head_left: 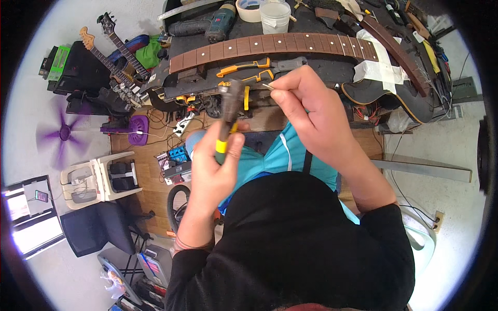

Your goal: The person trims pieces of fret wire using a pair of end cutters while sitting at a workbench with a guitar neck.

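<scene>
Head view: both hands raised just below guitar neck (270,47).
Left hand (218,160) fisted around yellow-handled hammer (228,111); right hand (303,106) pinching thin wire (267,86), beside hammer head.

Bright, even daylight across a cluttered workshop, pale floor (456,150) washed out at the right, soft shadows only, motion blur on the raised left hand (218,160), fisheye bending at the black-vignetted rim.

The grey-headed, yellow-banded hand tool (228,111) is motion-blurred; its handle is hidden inside the left hand (215,160). The thin metal sliver (267,86) pinched by the right hand (303,111) is too small to identify.
</scene>
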### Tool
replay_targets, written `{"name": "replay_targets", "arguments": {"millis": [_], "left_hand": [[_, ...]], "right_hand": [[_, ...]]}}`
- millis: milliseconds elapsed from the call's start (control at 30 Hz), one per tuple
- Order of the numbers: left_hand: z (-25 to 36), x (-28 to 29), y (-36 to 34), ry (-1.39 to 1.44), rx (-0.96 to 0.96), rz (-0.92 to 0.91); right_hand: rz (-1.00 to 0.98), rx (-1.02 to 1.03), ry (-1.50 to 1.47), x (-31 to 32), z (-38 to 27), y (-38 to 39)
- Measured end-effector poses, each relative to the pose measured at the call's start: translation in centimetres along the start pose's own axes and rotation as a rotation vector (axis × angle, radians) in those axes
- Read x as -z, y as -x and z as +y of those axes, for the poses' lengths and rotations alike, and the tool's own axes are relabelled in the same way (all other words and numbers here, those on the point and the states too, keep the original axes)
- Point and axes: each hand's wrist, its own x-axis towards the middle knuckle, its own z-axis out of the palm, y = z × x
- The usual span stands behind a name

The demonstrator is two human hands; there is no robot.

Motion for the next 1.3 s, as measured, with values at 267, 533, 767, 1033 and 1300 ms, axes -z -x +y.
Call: {"name": "replay_targets", "arguments": {"millis": [267,533,767,1033,1300], "left_hand": [[0.4,0.6,-0.6,0.329,-0.076,0.100],[0.5,0.3,-0.6,0.339,-0.070,0.095],[0.4,0.6,-0.5,0.305,-0.075,0.087],[1.0,0.2,-0.7,0.373,-0.059,0.081],[3.2,-3.9,-4.1,0.584,-0.064,-0.003]], "right_hand": [[-0.040,-0.158,-0.117,-0.2,-0.9,0.3],[-0.132,-0.238,-0.415,0.3,-1.4,0.3],[-0.194,-0.291,-0.586,0.6,-1.8,0.1],[-0.200,-0.278,-0.619,0.7,-1.4,0.3],[-0.065,-0.210,-0.865,-0.4,1.0,0.9]]}}
